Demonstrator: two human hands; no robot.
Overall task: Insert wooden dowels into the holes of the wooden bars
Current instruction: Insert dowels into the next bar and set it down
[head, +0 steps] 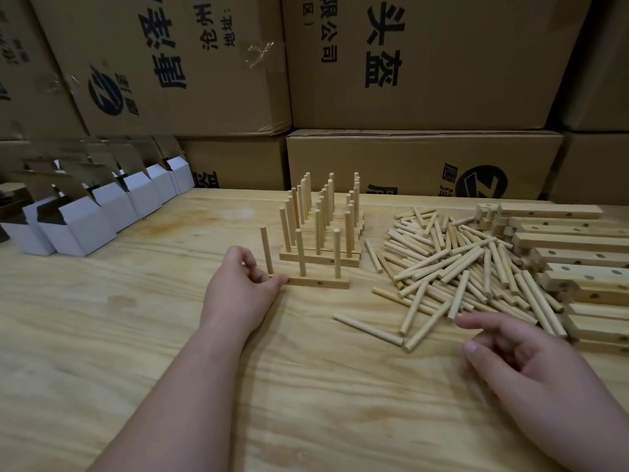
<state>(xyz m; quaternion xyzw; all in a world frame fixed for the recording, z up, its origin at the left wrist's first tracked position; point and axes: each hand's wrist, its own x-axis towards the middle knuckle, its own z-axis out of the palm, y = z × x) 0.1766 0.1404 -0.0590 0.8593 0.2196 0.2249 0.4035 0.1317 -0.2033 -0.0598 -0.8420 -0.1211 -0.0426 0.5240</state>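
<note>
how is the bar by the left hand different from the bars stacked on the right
The bar by the left hand has three dowels standing upright in it; the stacked bars show empty holes. The near bar lies alone, flat on the table, with the left hand touching its end; the others are piled together, untouched, beside the loose dowels. Both are pale wood with drilled holes.

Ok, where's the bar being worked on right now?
Head view, centre: the bar lies in front of the finished bars, its left end touched by the left hand.
</note>
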